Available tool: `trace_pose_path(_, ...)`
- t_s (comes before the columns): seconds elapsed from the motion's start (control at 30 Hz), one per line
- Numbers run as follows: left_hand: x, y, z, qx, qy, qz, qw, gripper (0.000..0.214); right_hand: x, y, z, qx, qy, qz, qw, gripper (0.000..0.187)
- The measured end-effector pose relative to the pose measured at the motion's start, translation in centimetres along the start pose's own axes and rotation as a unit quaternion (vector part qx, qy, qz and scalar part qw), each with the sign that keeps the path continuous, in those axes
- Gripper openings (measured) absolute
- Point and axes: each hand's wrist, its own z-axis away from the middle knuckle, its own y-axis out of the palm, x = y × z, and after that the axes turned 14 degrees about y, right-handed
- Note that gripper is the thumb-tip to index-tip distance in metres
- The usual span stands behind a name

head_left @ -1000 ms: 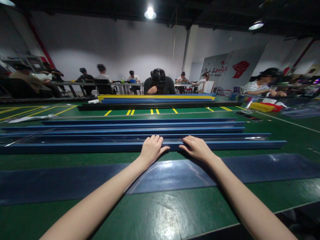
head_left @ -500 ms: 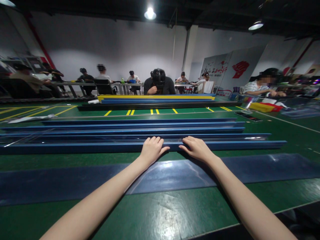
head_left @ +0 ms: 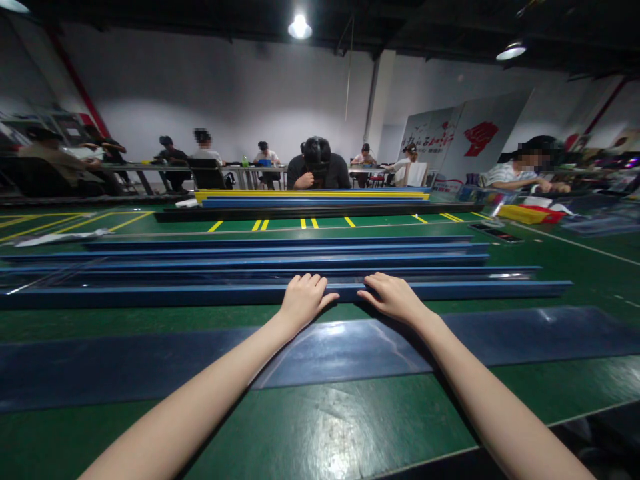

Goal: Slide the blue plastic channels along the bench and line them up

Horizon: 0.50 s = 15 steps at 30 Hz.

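A long blue channel-shaped strip (head_left: 475, 291) lies crosswise on the green table, its raised front wall facing me. Over the top edge of that wall curl the fingers of my left hand (head_left: 303, 299), with the thumb pointing right along the front. My right hand (head_left: 393, 297) grips the same wall a short way to the right, its thumb pointing left. The fingertips of both hands are hidden behind the edge. Nearer to me, under my forearms, a flat, clear bluish plastic strip (head_left: 345, 350) lies on the table.
Several more blue strips (head_left: 280, 249) lie parallel behind. Farther back are a yellow strip (head_left: 310, 195) and a black strip (head_left: 320, 212). A phone (head_left: 495, 233) lies at the right. A person (head_left: 320, 167) sits opposite, and another person (head_left: 530, 167) works at the right.
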Motion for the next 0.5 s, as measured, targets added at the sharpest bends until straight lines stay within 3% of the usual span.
trace_pose_path(0.5, -0.02, -0.12, 0.03, 0.003, -0.003, 0.011, 1.0, 0.038, 0.02, -0.05, 0.08, 0.007, 0.003, -0.006, 1.0, 0.03)
